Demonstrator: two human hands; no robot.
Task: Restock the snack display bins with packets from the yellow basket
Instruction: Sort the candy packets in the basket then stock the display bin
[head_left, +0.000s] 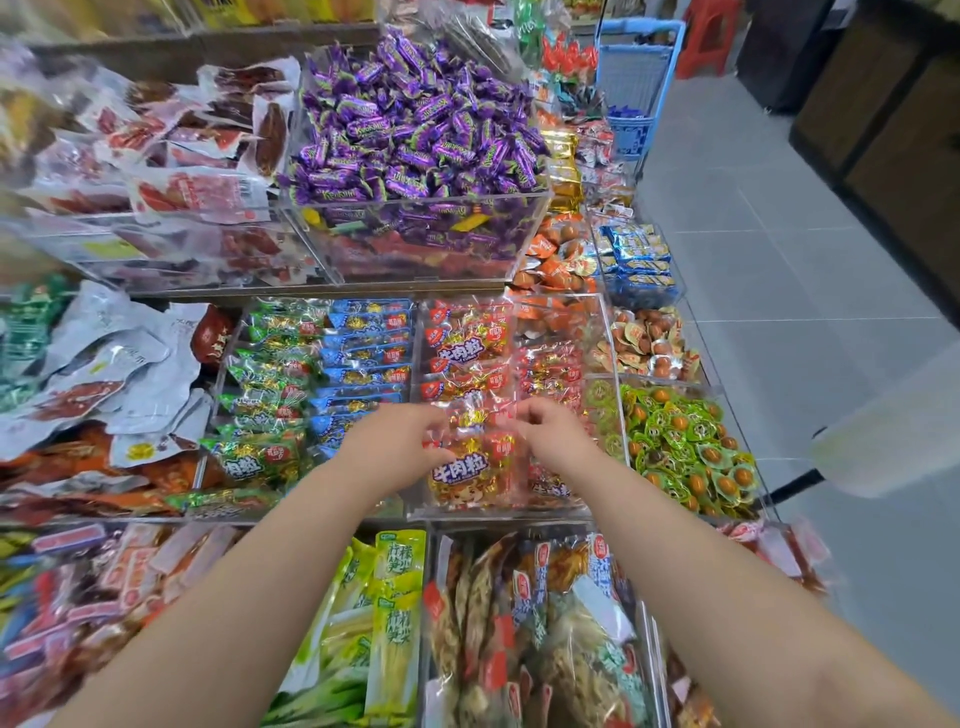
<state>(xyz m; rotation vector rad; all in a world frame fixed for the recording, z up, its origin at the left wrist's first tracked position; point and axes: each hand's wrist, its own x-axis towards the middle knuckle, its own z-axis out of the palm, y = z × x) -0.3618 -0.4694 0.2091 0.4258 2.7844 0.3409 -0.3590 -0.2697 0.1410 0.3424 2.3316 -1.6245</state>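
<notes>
With my left hand (400, 441) and right hand (553, 431) fingers pinching a crinkly red-and-gold plastic packet (475, 423) over the clear acrylic bin (498, 514), I judge its slick film might slip and land crooked.

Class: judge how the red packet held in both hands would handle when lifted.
Probably floppy: the red packet is crinkled film, pinched by the left hand and right hand. Likely slippery, since the film shines. Probably light: small wrapped pieces show inside.

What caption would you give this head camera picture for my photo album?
The left hand and right hand pinch a red-and-gold snack packet over a clear plastic display bin of matching packets.
</notes>
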